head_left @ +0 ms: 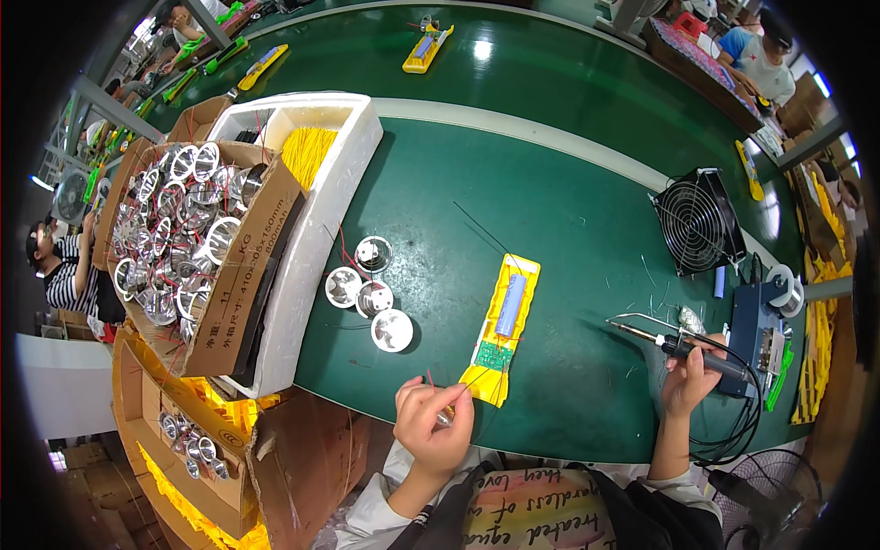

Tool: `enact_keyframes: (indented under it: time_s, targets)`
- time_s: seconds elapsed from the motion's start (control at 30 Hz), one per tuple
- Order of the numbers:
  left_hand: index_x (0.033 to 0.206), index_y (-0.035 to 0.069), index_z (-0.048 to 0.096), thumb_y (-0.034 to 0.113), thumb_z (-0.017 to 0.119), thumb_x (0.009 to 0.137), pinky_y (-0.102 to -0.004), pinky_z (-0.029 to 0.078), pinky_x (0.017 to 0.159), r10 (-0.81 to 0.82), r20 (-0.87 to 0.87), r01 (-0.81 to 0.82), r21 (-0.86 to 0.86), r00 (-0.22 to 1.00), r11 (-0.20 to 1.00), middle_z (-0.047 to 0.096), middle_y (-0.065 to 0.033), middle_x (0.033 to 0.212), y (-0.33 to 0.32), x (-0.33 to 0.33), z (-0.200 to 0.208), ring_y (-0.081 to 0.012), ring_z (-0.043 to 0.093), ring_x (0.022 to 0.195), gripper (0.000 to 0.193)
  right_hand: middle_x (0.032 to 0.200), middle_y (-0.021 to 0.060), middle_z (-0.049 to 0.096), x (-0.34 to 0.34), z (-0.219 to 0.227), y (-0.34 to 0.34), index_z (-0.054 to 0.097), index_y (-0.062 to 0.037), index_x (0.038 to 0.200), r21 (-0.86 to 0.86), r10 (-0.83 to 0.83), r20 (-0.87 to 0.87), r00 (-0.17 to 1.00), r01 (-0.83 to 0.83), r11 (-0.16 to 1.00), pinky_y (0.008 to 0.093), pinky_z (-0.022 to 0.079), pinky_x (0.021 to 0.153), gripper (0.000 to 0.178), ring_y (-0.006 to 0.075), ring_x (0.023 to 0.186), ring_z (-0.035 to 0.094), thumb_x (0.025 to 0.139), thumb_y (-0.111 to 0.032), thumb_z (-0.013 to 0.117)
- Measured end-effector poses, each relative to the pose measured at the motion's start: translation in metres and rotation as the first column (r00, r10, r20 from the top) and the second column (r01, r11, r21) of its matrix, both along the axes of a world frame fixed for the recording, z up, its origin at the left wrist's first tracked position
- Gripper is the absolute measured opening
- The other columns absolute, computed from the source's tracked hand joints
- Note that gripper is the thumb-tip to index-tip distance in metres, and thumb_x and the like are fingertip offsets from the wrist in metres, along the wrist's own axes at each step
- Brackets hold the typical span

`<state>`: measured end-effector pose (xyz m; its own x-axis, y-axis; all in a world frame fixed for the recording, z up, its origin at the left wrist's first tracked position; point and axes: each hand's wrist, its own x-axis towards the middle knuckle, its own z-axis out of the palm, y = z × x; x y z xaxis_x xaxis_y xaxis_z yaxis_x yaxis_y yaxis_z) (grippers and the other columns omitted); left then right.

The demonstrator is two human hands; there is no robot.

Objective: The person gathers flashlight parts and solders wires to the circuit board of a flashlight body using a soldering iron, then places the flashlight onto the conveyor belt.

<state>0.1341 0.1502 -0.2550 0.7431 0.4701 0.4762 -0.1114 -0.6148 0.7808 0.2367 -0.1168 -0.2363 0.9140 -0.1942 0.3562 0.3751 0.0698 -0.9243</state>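
Observation:
My left hand is closed at the front table edge, pinching thin wires. A shiny silver piece, probably a lamp reflector, shows partly under its fingers; the rest is hidden. Just beyond lies a yellow plastic housing holding a blue cylindrical battery and a small green circuit board. A dark wire sticks out from its far end. My right hand grips a black-handled soldering iron, with a thin metal tube along it. Its tip points left, apart from the housing.
Several loose reflectors lie left of the housing. A cardboard box heaped with reflectors rests by a white foam box containing yellow wires. At right stand a black fan, a blue soldering station and a solder spool. Beyond runs a green conveyor.

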Motion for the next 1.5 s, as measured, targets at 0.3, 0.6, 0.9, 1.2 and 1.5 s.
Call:
enact_keyframes:
  time_s: [0.3,0.6,0.9,1.2,1.5]
  targets:
    - [0.072,0.005,0.058,-0.001,0.064,0.06,-0.0359,0.041,0.07,-0.006,0.001,0.006,0.019,1.0,1.0,0.05,-0.004,0.062,-0.001,0.0,-0.001,-0.0188,0.047,0.057,0.015,0.073,0.0067,0.048,0.001,0.003,0.011,0.04,-0.0032,0.087,0.213,0.083,-0.06,0.995,-0.069,0.975,0.0211,0.037,0.048,0.015,0.0118,0.051,0.045,0.08,-0.013,0.049]
    - [0.07,0.007,0.056,0.0,0.064,0.059,-0.0365,0.04,0.069,0.004,0.023,-0.007,0.107,1.0,0.994,0.049,-0.0033,0.062,-0.001,-0.001,-0.003,-0.0202,0.046,0.057,0.015,0.076,0.0052,0.049,0.006,0.003,0.012,0.041,-0.0042,0.095,0.384,0.018,-0.109,0.994,0.026,0.923,0.0223,0.035,0.049,0.019,0.012,0.056,0.044,0.082,-0.013,0.049]
    - [0.07,0.007,0.056,0.0,0.064,0.059,-0.0371,0.041,0.068,0.01,0.014,-0.012,0.122,1.0,0.993,0.048,-0.0038,0.062,-0.002,-0.001,-0.003,-0.021,0.047,0.058,0.016,0.079,0.0055,0.051,0.007,0.003,0.01,0.041,-0.0053,0.096,0.396,0.018,-0.122,0.992,0.032,0.918,0.0212,0.036,0.051,0.018,0.0113,0.06,0.046,0.083,-0.014,0.05]
    - [0.07,0.007,0.056,0.001,0.064,0.059,-0.0372,0.041,0.069,0.008,0.015,-0.009,0.124,1.0,0.992,0.047,-0.0044,0.062,-0.001,-0.001,-0.004,-0.0213,0.047,0.059,0.015,0.077,0.0046,0.051,0.007,0.004,0.009,0.044,-0.0052,0.094,0.372,0.064,-0.093,0.994,-0.025,0.928,0.0214,0.036,0.054,0.014,0.0106,0.062,0.046,0.083,-0.014,0.049]
    - [0.07,0.006,0.056,0.001,0.064,0.059,-0.0376,0.041,0.07,0.008,0.02,-0.011,0.126,1.0,0.992,0.047,-0.0045,0.062,-0.002,-0.001,-0.004,-0.0212,0.047,0.059,0.015,0.076,0.0033,0.053,0.006,0.002,0.006,0.046,-0.0058,0.09,0.404,0.095,-0.117,0.989,-0.04,0.914,0.0202,0.036,0.054,0.011,0.009,0.06,0.045,0.085,-0.015,0.047]
